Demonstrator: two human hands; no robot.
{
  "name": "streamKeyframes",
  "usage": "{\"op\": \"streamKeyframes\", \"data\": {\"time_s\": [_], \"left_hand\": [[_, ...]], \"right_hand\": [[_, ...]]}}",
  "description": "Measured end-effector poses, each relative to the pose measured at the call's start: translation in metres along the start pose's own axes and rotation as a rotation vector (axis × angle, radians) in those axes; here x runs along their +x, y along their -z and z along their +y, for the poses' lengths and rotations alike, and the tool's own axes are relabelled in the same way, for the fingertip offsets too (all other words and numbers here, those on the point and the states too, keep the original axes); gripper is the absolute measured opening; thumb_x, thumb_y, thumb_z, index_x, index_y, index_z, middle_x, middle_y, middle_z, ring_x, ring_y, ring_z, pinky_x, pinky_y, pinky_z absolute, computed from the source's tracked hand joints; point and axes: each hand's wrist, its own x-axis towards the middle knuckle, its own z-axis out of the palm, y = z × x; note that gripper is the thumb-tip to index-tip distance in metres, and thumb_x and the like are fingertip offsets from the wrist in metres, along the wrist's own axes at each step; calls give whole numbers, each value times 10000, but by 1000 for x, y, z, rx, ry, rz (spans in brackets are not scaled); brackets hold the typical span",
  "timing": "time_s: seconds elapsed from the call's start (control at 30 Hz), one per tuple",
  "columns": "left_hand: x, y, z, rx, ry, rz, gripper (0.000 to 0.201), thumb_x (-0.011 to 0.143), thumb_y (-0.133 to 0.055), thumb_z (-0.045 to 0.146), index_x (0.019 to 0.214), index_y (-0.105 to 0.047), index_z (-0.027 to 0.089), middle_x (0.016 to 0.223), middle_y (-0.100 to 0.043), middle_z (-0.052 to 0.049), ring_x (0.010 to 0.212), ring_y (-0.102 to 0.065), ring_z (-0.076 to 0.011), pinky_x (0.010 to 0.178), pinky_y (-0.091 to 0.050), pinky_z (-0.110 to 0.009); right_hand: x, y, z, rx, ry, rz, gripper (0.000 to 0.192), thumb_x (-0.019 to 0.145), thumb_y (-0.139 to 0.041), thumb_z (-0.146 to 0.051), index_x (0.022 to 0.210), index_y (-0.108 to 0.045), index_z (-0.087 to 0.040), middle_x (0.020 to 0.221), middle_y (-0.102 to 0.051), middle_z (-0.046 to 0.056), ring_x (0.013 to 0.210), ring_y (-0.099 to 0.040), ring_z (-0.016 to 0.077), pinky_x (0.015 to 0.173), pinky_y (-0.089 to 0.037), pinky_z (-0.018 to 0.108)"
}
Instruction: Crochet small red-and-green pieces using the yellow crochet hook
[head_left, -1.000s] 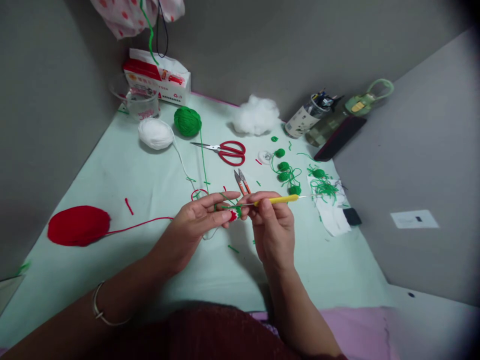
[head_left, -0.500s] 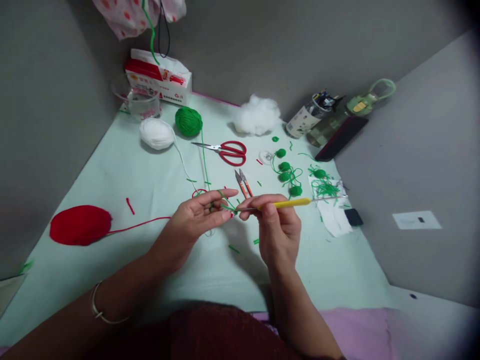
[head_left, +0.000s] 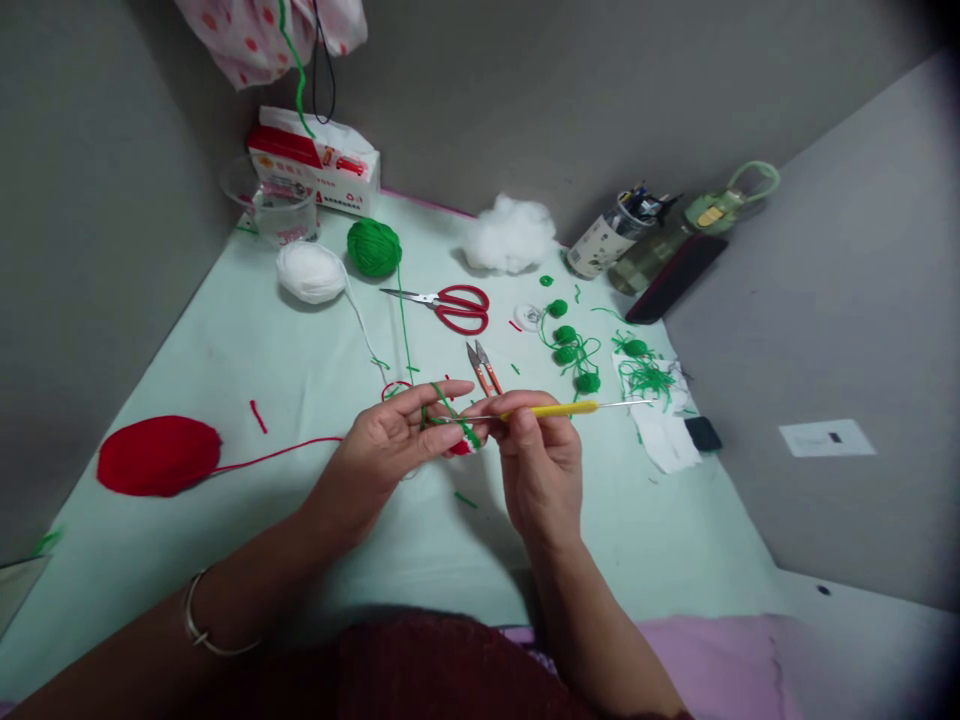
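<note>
Between thumb and fingers, my left hand [head_left: 401, 430] pinches a small crochet piece [head_left: 466, 442] in red, white and green. Green yarn runs over its raised index finger and back to the green yarn ball [head_left: 374, 248]. My right hand [head_left: 541, 465] is closed around the yellow handle of a crochet hook [head_left: 559, 410], held nearly level. The hook's tip lies at the crochet piece, by my left thumb; the exact stitch is too small to make out. A red strand leads from the red yarn ball [head_left: 159, 455] to behind my left hand.
Red-handled scissors [head_left: 463, 309] and orange thread snips [head_left: 484, 370] lie beyond my hands. White yarn [head_left: 310, 272], stuffing [head_left: 510, 235], a tissue box [head_left: 315, 165] and a plastic cup [head_left: 281, 205] stand farther back. Right are green crocheted balls [head_left: 565, 355], a pen holder [head_left: 607, 238] and a bottle [head_left: 660, 250].
My right hand and the hook have shifted left, toward my left hand. More of the red, white and green piece now shows below the fingers.
</note>
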Motion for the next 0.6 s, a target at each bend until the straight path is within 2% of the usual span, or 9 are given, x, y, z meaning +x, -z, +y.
{"op": "streamKeyframes", "data": {"time_s": [0.17, 0.27, 0.5, 0.6], "left_hand": [[0, 0, -2, 20, -49, 29, 347, 835, -841, 293, 1175, -794, 245, 885, -765, -21, 800, -685, -157, 831, -516, -293], [0, 1, -5, 35, -67, 18, 336, 854, -825, 296, 1182, -788, 232, 907, -782, -30, 842, -692, -171, 839, -514, -286], [2, 2, -6, 130, -152, 33, 238, 903, -762, 299, 1125, -805, 226, 817, -738, -6, 787, -667, -145, 813, -511, -270], [3, 5, -7, 222, -167, 74, 253, 884, -773, 284, 1133, -806, 252, 864, -721, -5, 830, -653, -154, 820, -499, -280]], "right_hand": [[0, -3, 2, -57, 3, 0, 133, 951, -703, -369, 968, -783, -264, 959, -758, 36, 914, -709, 180, 800, -595, 325], [1, -5, 1, -109, 45, 2, 48, 887, -782, -284, 928, -806, -280, 915, -735, 19, 893, -689, 171, 779, -594, 314], [1, -4, 3, -39, 10, 50, 86, 838, -830, -231, 895, -818, -293, 875, -749, -5, 827, -685, 137, 734, -576, 266], [0, -5, 3, -61, 58, 39, 112, 856, -809, -202, 912, -813, -298, 852, -747, -10, 824, -681, 141, 724, -578, 272]]}}
